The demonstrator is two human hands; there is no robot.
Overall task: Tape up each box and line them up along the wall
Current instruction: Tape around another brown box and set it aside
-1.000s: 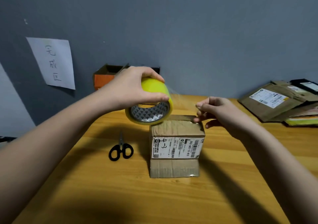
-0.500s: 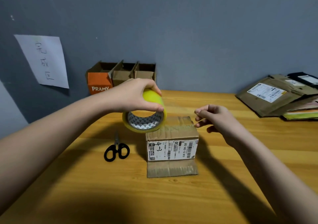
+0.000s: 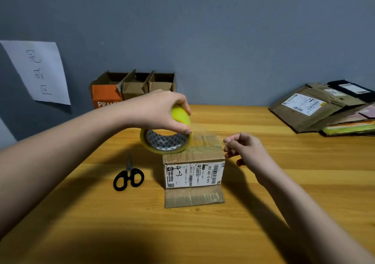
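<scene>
brown box (image 3: 193, 169), label marked 4-3; left hand (image 3: 160, 109) grips yellow tape roll (image 3: 166, 140), right hand (image 3: 245, 149) pinches its strip.

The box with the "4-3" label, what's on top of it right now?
A stretch of clear tape spans the box top, between the yellow roll and the right hand. The contents are hidden.

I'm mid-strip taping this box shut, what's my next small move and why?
Probably lower the strip onto the box top. Your left hand holds the tape roll at the box's left edge, your right hand pinches the free end past the right edge.
</scene>
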